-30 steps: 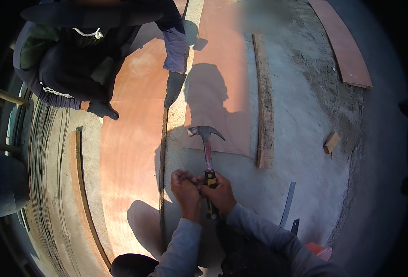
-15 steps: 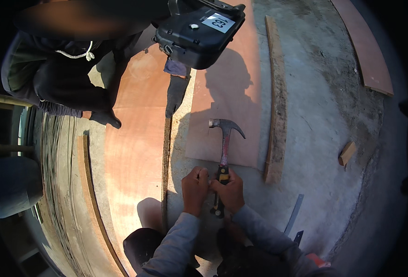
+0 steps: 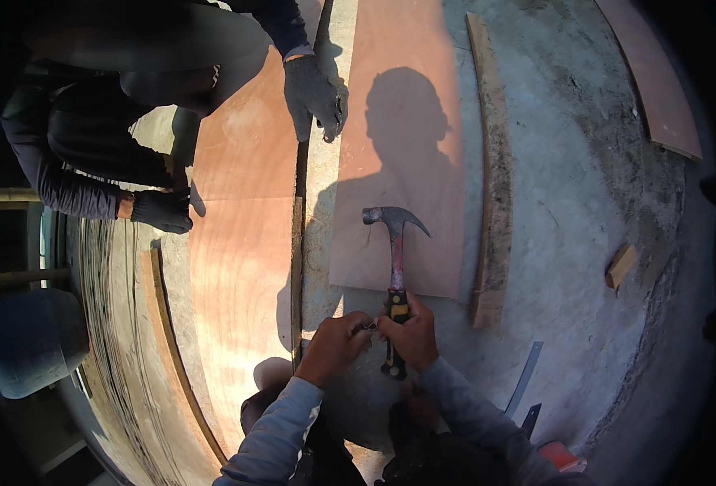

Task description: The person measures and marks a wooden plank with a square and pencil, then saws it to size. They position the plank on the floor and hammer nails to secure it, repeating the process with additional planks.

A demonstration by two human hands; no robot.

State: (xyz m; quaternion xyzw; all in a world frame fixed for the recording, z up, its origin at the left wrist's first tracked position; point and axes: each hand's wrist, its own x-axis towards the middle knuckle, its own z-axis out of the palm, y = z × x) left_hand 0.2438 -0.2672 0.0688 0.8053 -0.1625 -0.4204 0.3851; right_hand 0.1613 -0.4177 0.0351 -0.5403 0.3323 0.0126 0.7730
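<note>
My right hand [image 3: 411, 334] is wrapped around the black and yellow grip of a claw hammer [image 3: 397, 251], its head pointing away from me and its claw to the right. Beside it, my left hand [image 3: 332, 350] is pinched closed. Small thin metal pieces that look like nails [image 3: 371, 326] show between the fingertips of both hands. To the left lies a long reddish plywood sheet [image 3: 240, 275], with a narrow wood strip [image 3: 296, 267] along its right edge. A co-worker's dark-gloved hands are at this sheet, one glove [image 3: 313, 97] at its right edge, the other glove [image 3: 164, 211] at its left.
A second plywood panel [image 3: 407, 259] lies ahead under my shadow. Right of it are a wood batten [image 3: 490, 178], a small wood block [image 3: 620, 266] and a metal ruler [image 3: 525, 377]. Another batten [image 3: 172, 340], thin rods [image 3: 107, 308] and a blue drum [image 3: 34, 336] are at left.
The co-worker's near-centre gloved hand has risen off the strip and turned, and the other has shifted slightly left. The co-worker's black headgear has left view. My hands have parted slightly, showing the metal pieces.
</note>
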